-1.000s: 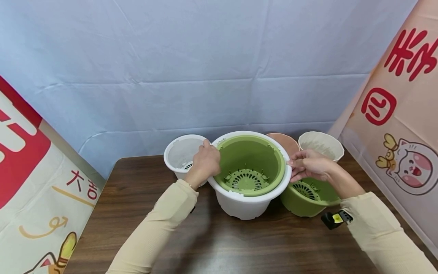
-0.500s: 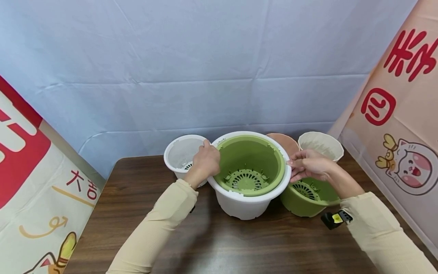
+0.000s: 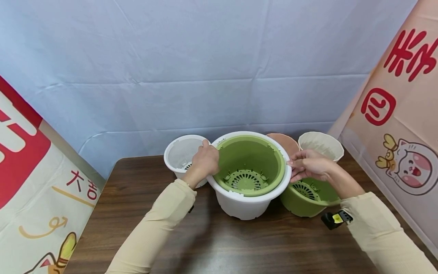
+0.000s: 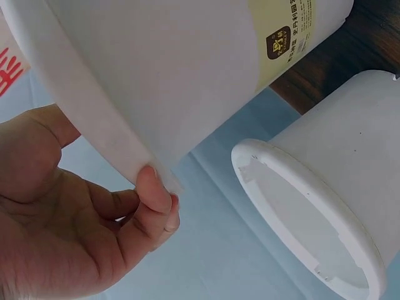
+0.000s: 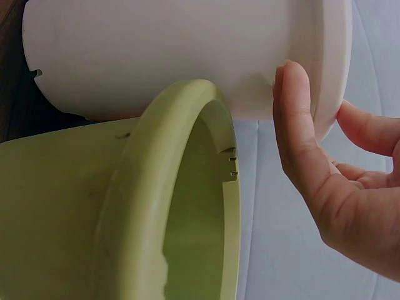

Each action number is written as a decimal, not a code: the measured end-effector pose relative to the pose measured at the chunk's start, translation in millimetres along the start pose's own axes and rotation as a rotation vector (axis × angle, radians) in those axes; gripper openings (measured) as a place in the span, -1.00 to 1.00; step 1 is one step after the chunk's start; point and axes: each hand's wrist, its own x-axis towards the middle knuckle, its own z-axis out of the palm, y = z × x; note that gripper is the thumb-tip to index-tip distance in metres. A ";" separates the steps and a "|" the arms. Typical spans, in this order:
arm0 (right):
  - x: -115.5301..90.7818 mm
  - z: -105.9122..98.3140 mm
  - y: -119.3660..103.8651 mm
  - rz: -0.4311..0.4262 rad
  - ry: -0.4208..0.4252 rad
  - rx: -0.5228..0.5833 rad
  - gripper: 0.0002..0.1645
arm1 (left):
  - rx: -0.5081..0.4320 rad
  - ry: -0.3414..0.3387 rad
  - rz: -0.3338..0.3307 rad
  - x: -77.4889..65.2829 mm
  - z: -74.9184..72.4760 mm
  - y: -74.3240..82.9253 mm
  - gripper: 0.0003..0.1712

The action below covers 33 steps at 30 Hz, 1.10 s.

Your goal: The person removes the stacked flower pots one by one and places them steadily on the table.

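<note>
A large white flowerpot (image 3: pixel 243 207) stands upright mid-table, with a green flowerpot (image 3: pixel 251 152) nested inside it. My left hand (image 3: pixel 205 160) grips the white pot's rim on its left side. In the left wrist view, curled fingertips (image 4: pixel 153 190) sit under that rim, and the pot's wall carries a yellow label (image 4: pixel 281 40). On the opposite side my right hand (image 3: pixel 313 164) pinches the same rim. The right wrist view shows the hand (image 5: pixel 350 187) with its thumb and fingers on either side of the white rim.
A smaller white pot (image 3: pixel 183 150) stands at the left, behind my left hand. Under my right forearm is a second green pot (image 3: pixel 301 205). Behind are an orange pot (image 3: pixel 284 141) and a cream faceted pot (image 3: pixel 321 144). A pale cloth (image 3: pixel 205 76) hangs behind the wooden table (image 3: pixel 137 213).
My left hand has shifted very slightly to the left along the rim. The right hand and the pots look unmoved.
</note>
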 end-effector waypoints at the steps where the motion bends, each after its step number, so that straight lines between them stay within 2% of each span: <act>1: -0.1 0.0 0.0 0.000 0.000 0.002 -0.78 | -0.005 -0.002 -0.001 0.1 -0.2 -0.1 -0.66; 7: -0.9 0.5 0.2 -0.003 -0.004 0.006 -0.83 | -0.028 -0.017 0.008 -0.2 -3.0 -2.3 -0.63; 18: -1.3 0.9 -0.1 -0.005 0.001 0.006 -0.86 | -0.002 -0.032 0.039 0.0 -6.2 -3.7 -0.61; 33: -1.5 0.9 -0.6 -0.007 0.000 0.008 -0.83 | 0.022 0.016 0.070 0.2 -8.9 -3.5 -0.62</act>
